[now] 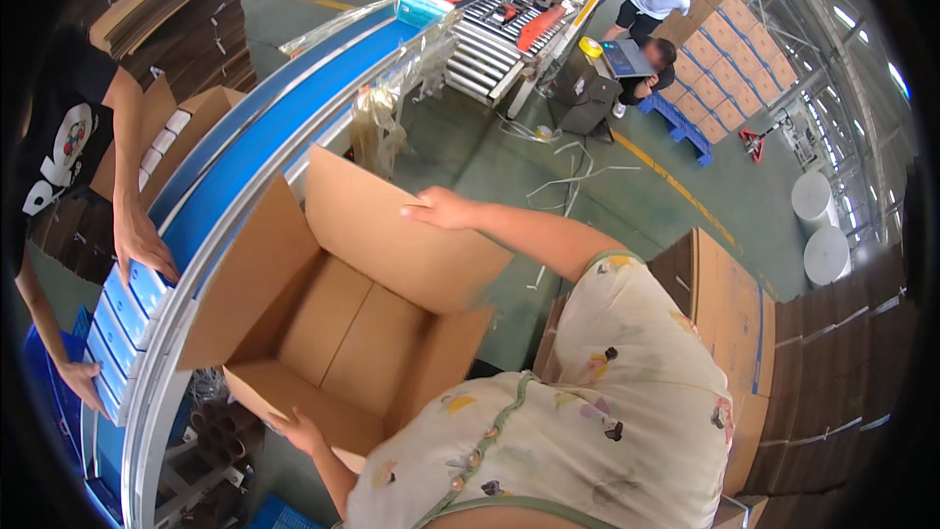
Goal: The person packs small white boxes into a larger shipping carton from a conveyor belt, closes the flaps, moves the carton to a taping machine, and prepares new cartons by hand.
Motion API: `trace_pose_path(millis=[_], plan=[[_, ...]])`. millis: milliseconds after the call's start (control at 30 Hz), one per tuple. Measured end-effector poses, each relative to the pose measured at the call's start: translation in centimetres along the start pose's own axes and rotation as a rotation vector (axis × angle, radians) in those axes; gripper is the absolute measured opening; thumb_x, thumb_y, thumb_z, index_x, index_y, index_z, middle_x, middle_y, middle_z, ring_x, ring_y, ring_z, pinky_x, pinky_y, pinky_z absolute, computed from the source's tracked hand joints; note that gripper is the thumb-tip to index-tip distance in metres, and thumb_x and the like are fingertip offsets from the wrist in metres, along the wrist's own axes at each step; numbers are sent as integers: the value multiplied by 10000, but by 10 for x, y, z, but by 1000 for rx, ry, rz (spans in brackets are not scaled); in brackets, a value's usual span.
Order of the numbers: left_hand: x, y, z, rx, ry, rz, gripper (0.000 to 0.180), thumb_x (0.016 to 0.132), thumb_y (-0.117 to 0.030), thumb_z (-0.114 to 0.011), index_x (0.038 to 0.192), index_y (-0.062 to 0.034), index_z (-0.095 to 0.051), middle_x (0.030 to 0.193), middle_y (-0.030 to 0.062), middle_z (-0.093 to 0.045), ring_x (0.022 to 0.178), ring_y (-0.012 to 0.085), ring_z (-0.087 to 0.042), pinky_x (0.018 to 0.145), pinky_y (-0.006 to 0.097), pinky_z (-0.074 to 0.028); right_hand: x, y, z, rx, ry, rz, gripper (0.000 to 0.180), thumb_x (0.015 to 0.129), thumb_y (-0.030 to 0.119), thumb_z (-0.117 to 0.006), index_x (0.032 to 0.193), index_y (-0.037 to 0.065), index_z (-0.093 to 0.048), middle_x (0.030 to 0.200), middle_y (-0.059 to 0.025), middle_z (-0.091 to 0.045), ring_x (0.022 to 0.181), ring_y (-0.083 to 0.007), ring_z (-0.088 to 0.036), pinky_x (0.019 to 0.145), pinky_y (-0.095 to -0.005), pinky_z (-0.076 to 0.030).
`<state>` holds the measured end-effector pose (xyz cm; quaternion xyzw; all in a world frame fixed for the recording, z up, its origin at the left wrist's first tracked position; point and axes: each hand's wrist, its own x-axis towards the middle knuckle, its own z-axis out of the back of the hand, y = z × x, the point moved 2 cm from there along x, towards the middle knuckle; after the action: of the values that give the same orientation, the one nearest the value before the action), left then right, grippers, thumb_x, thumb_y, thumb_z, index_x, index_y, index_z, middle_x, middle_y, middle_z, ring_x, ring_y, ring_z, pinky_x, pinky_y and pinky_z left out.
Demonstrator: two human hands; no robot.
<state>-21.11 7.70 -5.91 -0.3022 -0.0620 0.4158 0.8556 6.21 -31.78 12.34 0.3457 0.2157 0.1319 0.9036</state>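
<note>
An open cardboard box (338, 328) is tilted in front of me, its flaps spread and its bare bottom with a centre seam showing. My right hand (443, 209) grips the edge of the far flap, thumb inside. My left hand (300, 430) holds the box's near side at the lower left, with part of its fingers hidden behind the cardboard. The box's left flap leans against the rail of the blue conveyor belt (294, 88).
Across the conveyor, a co-worker's hands (145, 247) hold a row of blue-and-white cartons (122, 318). Flat cardboard stacks (832, 372) stand right and far left. Beyond are a roller table (485, 59), loose straps (573, 176) on the floor, pallets of boxes and two people.
</note>
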Motion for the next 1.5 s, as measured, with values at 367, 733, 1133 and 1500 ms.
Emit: trace_pose_path(millis=[367, 733, 1133, 1500], plan=[[36, 21, 38, -360, 47, -21, 418, 840, 4, -464, 1251, 6, -388, 1173, 125, -506, 1026, 202, -502, 856, 287, -400, 104, -121, -238, 288, 247, -665, 396, 858, 310, -376, 1094, 53, -564, 1225, -144, -480, 1111, -217, -479, 856, -311, -415], [62, 19, -2, -282, 6, 6, 478, 793, -89, -518, 1255, -52, -400, 1182, 156, -520, 1065, 283, -518, 866, 342, -411, -135, 92, -103, -650, 891, 770, 255, 677, 177, -589, 886, 35, -558, 828, -153, -603, 793, -312, -578, 681, -412, -459], [76, 14, -11, -296, 49, 20, 501, 799, -103, -523, 1265, -14, -361, 1149, 200, -525, 1024, 316, -537, 835, 351, -435, -274, -61, -246, -793, -25, 682, 506, 766, 167, -492, 1259, 95, -401, 1307, -114, -348, 1235, -261, -309, 982, -462, -273], [-136, -25, 26, 564, 633, -658, 486, 661, -311, -676, 1034, -79, -468, 922, 135, -584, 858, 302, -583, 712, 434, -460, -163, 2, -207, -886, -174, 618, 682, 704, 186, -605, 1316, 139, -307, 1251, -138, -393, 1201, -302, -334, 983, -485, -266]])
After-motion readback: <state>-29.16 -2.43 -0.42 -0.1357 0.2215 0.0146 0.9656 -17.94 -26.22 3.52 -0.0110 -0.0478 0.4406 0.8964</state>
